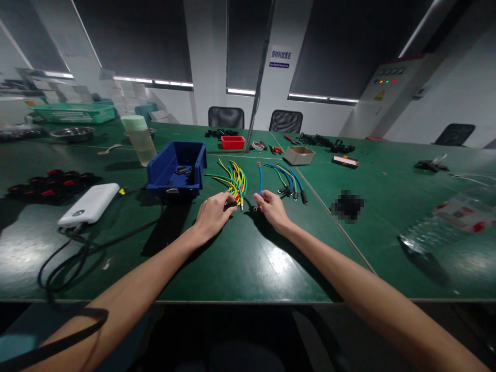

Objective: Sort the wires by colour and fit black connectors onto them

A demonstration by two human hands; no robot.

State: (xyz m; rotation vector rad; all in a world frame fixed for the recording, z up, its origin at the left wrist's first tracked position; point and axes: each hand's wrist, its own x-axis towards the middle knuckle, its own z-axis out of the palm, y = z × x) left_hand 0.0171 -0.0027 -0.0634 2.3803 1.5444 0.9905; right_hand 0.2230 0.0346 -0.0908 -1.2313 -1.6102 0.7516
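Note:
Between its thumb and fingers my left hand [215, 213] pinches a small black piece [230, 205], mostly hidden by the fingers. A bundle of yellow-green wires [237, 178] lies just beyond that hand. My right hand [273, 207] is closed on a short blue wire [260, 176], near the end with a metal lug [256, 207]. The wire's other end points away from me and shows a copper-coloured tip. To the right of it lies a group of blue and green wires [289, 181], several with black sleeves at their near ends.
A blue bin [153, 181] holding black pieces stands left of the wires, beside a bottle [140, 142]. Further left are a white power bank [91, 204] with cables and several black-and-red parts [50, 185]. A cardboard box [299, 156] and plastic bottle [445, 222] stand to the right.

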